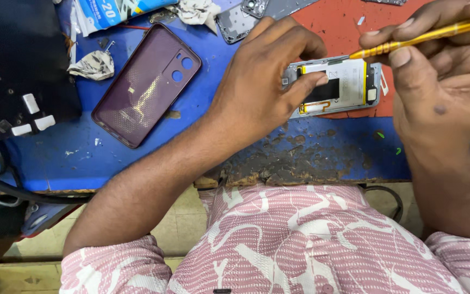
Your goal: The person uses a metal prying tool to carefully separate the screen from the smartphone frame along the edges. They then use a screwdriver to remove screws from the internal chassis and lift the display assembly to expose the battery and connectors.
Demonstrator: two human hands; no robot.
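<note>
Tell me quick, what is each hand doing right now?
Left hand: fingers pressing down on the opened phone, holding nothing.
Right hand: closed around a thin yellow tool.

Short-sleeved shirt in pink with fine pale stripes and white swirling lines. Bare forearms, left hand and right hand without rings.
</note>
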